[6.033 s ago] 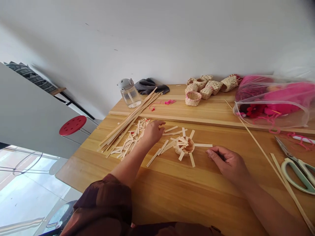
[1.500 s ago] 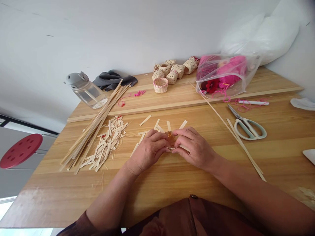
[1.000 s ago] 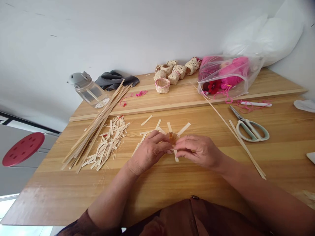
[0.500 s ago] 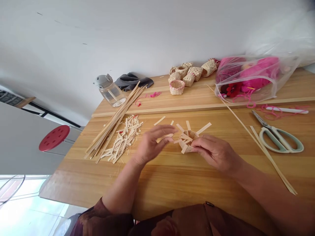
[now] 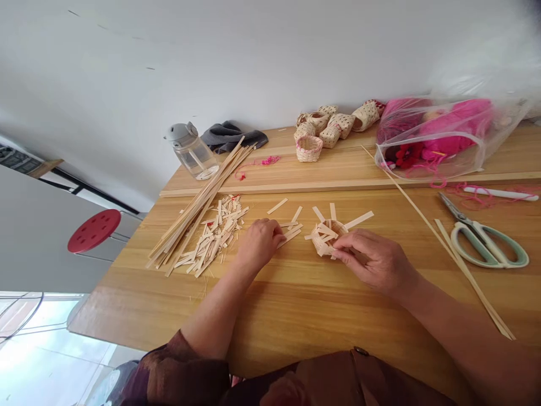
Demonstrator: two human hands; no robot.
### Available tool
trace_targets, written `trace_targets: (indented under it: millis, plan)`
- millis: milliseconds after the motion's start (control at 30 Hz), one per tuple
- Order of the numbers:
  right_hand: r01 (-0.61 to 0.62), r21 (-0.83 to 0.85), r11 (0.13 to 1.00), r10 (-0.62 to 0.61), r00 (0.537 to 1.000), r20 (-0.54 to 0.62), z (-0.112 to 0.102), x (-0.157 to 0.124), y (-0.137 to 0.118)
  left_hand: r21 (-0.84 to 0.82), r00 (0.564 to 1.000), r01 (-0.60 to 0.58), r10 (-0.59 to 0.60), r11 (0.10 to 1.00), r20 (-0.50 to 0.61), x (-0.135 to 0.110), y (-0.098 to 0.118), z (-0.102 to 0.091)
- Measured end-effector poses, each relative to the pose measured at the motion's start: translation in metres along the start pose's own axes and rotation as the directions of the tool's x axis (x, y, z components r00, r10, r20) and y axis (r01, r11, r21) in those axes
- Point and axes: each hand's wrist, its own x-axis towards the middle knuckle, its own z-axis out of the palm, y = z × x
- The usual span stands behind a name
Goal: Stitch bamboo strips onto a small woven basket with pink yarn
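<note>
From here I see a bottle (image 5: 192, 151), a grey cloth (image 5: 232, 137) right of it, a red stool (image 5: 93, 231) to its left.

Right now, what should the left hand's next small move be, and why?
Probably pick up one loose strip: the left hand is down beside it, while the right hand seems to hold the near edge of the small basket, from which other strips already stick out.
</note>
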Motion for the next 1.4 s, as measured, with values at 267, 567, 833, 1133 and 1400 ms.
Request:
trace_targets:
  millis: [267,567,833,1133,1400]
  plan:
    - [-0.021,0.046,0.999,0.020,1.000,0.023,0.001,-0.001,-0.001,-0.025,0.999,-0.033,0.033,0.999,-0.022,-0.001,0.001,-0.005]
    - [-0.145,0.113,0.983,0.143,0.989,0.022,0.003,-0.002,-0.003,-0.324,0.812,-0.542,0.386,0.775,-0.437,-0.021,0.027,-0.018]
    - [-0.224,0.129,0.966,0.221,0.975,0.038,0.004,-0.003,-0.008,-0.092,0.718,-0.655,0.581,0.750,-0.383,-0.027,0.035,-0.004]
    - [-0.200,0.144,0.969,0.195,0.980,0.050,0.007,-0.007,-0.007,0.197,0.658,-0.648,0.671,0.735,-0.341,-0.028,0.029,-0.002]
    - [-0.165,0.123,0.979,0.158,0.985,0.065,0.007,-0.006,-0.009,0.126,0.668,-0.645,0.635,0.754,-0.388,-0.025,0.029,0.003]
